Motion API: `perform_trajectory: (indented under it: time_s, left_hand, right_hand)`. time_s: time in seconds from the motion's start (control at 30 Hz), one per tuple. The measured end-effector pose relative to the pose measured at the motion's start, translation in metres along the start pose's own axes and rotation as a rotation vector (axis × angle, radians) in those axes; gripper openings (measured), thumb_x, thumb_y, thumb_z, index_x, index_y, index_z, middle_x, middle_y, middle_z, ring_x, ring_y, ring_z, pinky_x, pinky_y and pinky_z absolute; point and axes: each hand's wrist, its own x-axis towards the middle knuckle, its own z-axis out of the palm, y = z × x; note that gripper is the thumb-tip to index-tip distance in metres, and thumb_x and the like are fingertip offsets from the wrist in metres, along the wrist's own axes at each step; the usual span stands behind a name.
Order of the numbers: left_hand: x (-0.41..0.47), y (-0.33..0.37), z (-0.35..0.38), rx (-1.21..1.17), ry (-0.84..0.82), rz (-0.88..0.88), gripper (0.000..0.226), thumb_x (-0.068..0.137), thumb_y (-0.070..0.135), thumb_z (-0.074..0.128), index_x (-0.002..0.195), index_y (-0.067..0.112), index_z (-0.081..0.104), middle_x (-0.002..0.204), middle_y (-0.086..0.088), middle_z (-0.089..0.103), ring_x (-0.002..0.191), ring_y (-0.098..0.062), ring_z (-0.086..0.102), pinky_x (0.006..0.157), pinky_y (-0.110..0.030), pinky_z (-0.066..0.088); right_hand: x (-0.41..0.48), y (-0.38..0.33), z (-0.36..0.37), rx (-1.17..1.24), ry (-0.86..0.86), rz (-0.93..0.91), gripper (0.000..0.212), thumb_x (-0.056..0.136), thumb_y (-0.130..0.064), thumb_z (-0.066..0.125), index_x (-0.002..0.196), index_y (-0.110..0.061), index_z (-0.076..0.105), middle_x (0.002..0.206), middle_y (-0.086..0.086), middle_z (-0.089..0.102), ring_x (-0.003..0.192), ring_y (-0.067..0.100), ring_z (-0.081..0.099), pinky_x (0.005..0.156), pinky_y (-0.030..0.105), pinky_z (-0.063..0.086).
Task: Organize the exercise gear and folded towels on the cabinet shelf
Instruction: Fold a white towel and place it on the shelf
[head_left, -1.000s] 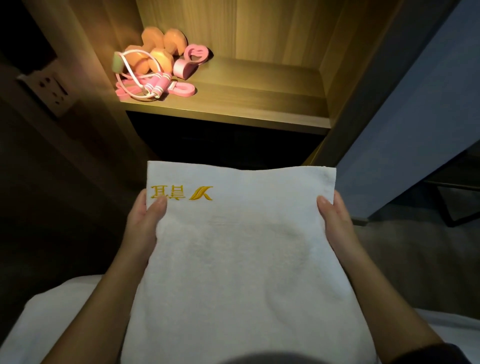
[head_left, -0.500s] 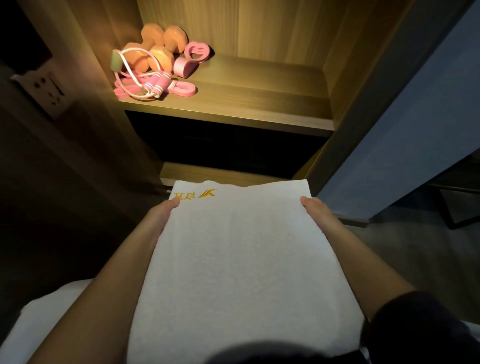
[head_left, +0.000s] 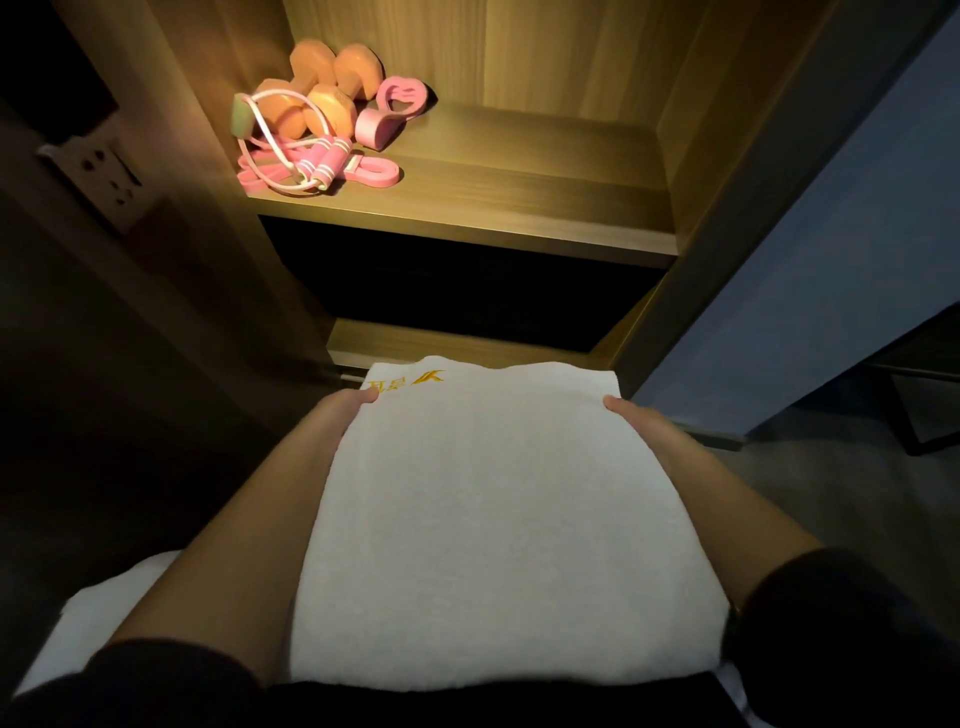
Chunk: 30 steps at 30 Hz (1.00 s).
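The white towel (head_left: 498, 519) was thick, nubby terry, folded into a broad rectangle with a softly rounded near edge. Gold embroidery (head_left: 405, 382) sat on its far left corner, just beyond the left thumb. The left hand (head_left: 340, 421) and right hand (head_left: 641, 423) each gripped a far corner, thumbs lying on top; the fingers went under the cloth and could not be seen. The towel lay between the two forearms, stretching back from the fingertips toward the body.

Well beyond the fingertips, on the lit cabinet shelf (head_left: 519, 208), orange dumbbells (head_left: 322, 88), a pink jump rope (head_left: 322, 161) and a pink ring (head_left: 392, 111) were bunched at the left.

A second earlier the towel had been held higher, its far edge hiding the lower ledge (head_left: 441, 340); now it was lower and flatter, the ledge showed just past the fingertips, and the hands sat closer to the corners.
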Motion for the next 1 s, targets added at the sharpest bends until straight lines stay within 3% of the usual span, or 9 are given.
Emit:
perform_trajectory:
  time_s: [0.1, 0.27, 0.4, 0.57, 0.67, 0.77, 0.87, 0.93, 1.0]
  left_hand:
    - [-0.003, 0.001, -0.001, -0.077, -0.093, -0.073, 0.027, 0.099, 0.022, 0.054, 0.119, 0.005, 0.050, 0.094, -0.012, 0.069, 0.078, -0.025, 0.067, 0.068, -0.037, 0.052]
    - [-0.015, -0.016, -0.019, -0.115, -0.173, 0.004, 0.034, 0.089, 0.032, 0.065, 0.115, 0.010, 0.061, 0.105, -0.011, 0.074, 0.094, -0.028, 0.070, 0.090, -0.042, 0.052]
    - [-0.028, -0.038, -0.046, 0.054, -0.234, 0.077, 0.041, 0.084, 0.043, 0.067, 0.116, 0.018, 0.064, 0.110, -0.010, 0.073, 0.102, -0.032, 0.070, 0.093, -0.048, 0.051]
    - [-0.044, -0.050, -0.028, 0.213, 0.037, 0.300, 0.021, 0.096, 0.035, 0.057, 0.110, 0.019, 0.058, 0.102, -0.004, 0.069, 0.094, -0.026, 0.066, 0.082, -0.044, 0.053]
    - [-0.047, -0.058, -0.018, 0.138, 0.171, 0.660, 0.009, 0.096, 0.037, 0.055, 0.100, 0.031, 0.061, 0.094, 0.007, 0.069, 0.087, -0.013, 0.067, 0.063, -0.029, 0.052]
    - [-0.047, -0.062, -0.016, 0.023, 0.204, 0.915, 0.013, 0.095, 0.033, 0.056, 0.090, 0.043, 0.064, 0.088, 0.017, 0.070, 0.078, 0.003, 0.066, 0.059, -0.013, 0.050]
    - [-0.025, -0.059, -0.015, 0.120, 0.251, 0.736, 0.012, 0.095, 0.028, 0.058, 0.084, 0.031, 0.063, 0.081, 0.012, 0.066, 0.081, -0.012, 0.063, 0.058, -0.023, 0.044]
    - [-0.016, -0.055, -0.014, 0.094, 0.179, 0.476, 0.014, 0.096, 0.031, 0.057, 0.103, 0.021, 0.064, 0.089, 0.001, 0.066, 0.081, -0.019, 0.063, 0.059, -0.026, 0.042]
    - [-0.018, -0.048, -0.014, 0.051, 0.112, 0.285, 0.036, 0.097, 0.034, 0.056, 0.128, 0.015, 0.058, 0.085, 0.002, 0.063, 0.075, -0.018, 0.061, 0.058, -0.027, 0.041]
  right_hand:
    - [-0.003, 0.000, -0.004, 0.081, -0.047, 0.051, 0.030, 0.093, -0.046, 0.059, 0.097, -0.017, 0.063, 0.106, 0.007, 0.066, 0.093, 0.031, 0.063, 0.089, 0.047, 0.051]
    - [-0.010, 0.006, -0.020, 0.397, -0.197, 0.128, 0.036, 0.091, -0.042, 0.061, 0.112, -0.014, 0.063, 0.099, 0.013, 0.075, 0.091, 0.032, 0.072, 0.067, 0.039, 0.057]
    - [-0.027, 0.025, -0.030, 0.302, -0.264, 0.049, 0.039, 0.083, -0.044, 0.070, 0.112, -0.019, 0.064, 0.099, 0.008, 0.076, 0.090, 0.030, 0.073, 0.067, 0.040, 0.058]
    - [-0.042, 0.035, -0.011, 0.265, 0.000, -0.088, 0.018, 0.096, -0.036, 0.059, 0.105, -0.020, 0.059, 0.098, -0.001, 0.067, 0.090, 0.024, 0.066, 0.069, 0.037, 0.052]
    - [-0.046, 0.042, 0.001, 0.223, 0.209, -0.408, 0.008, 0.099, -0.039, 0.050, 0.104, -0.034, 0.054, 0.096, -0.015, 0.062, 0.089, 0.010, 0.061, 0.067, 0.028, 0.051]
    - [-0.047, 0.048, 0.007, 0.312, 0.309, -0.652, 0.010, 0.097, -0.036, 0.051, 0.099, -0.043, 0.058, 0.096, -0.017, 0.067, 0.084, -0.001, 0.065, 0.060, 0.016, 0.053]
    - [-0.033, 0.048, 0.007, 0.243, 0.309, -0.540, 0.008, 0.099, -0.033, 0.050, 0.103, -0.032, 0.058, 0.094, -0.009, 0.066, 0.079, 0.004, 0.062, 0.061, 0.026, 0.048]
    - [-0.022, 0.048, 0.007, 0.214, 0.229, -0.307, 0.017, 0.099, -0.037, 0.051, 0.104, -0.023, 0.060, 0.095, -0.002, 0.065, 0.081, 0.012, 0.062, 0.064, 0.028, 0.046]
    - [-0.018, 0.048, 0.006, 0.262, 0.149, -0.131, 0.020, 0.097, -0.042, 0.054, 0.093, -0.023, 0.062, 0.093, -0.001, 0.066, 0.082, 0.019, 0.064, 0.068, 0.031, 0.050]
